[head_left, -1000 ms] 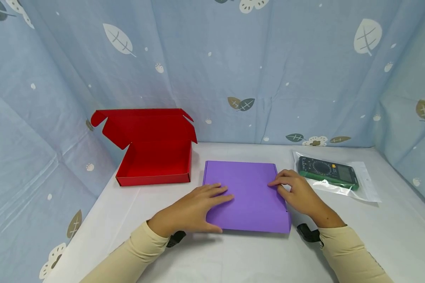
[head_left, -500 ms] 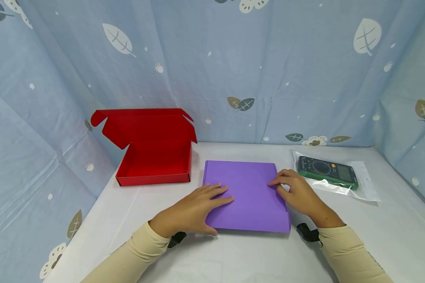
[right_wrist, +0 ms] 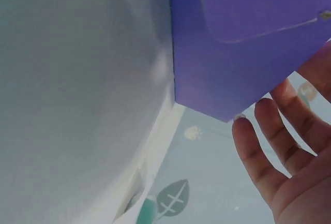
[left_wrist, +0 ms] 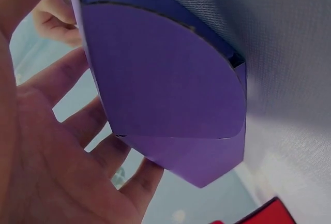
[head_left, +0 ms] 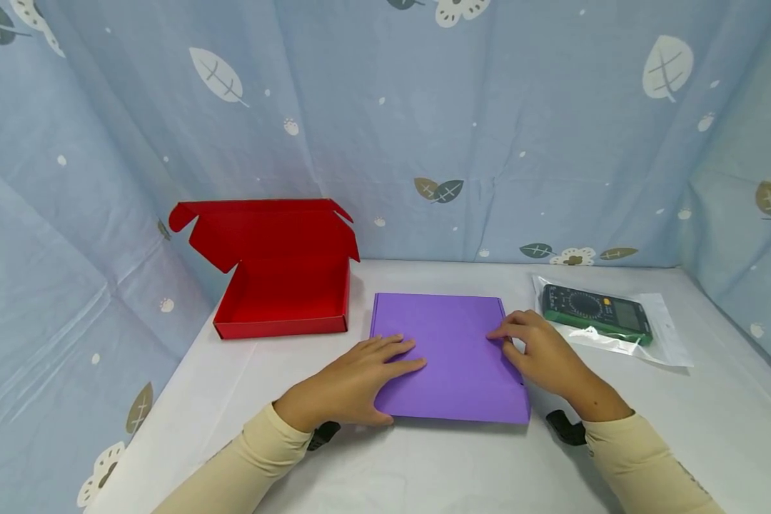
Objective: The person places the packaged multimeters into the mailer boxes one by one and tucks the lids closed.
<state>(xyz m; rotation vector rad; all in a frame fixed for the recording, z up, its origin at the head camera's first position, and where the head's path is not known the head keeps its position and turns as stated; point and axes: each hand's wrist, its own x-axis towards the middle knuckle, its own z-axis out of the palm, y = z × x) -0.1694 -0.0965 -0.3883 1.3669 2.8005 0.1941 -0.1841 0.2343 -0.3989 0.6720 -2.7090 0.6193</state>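
Note:
A flat purple cardboard box lies on the white-covered table with its lid down. Spread across the left part of the lid is my left hand, its thumb near the front left corner. My right hand touches the lid's right edge with its fingertips, the thumb lower along that side. The left wrist view shows the box's left side with a rounded flap, and the fingers of the left hand against the lid edge. In the right wrist view, fingers lie along the box's edge.
An open red cardboard box stands at the back left, lid raised. At the back right lies a green and black multimeter in a clear plastic bag. A blue leaf-print curtain hangs around the table.
My left thumb has drawn back a little to the left at the box's front edge. Both hands and the boxes otherwise stay in place.

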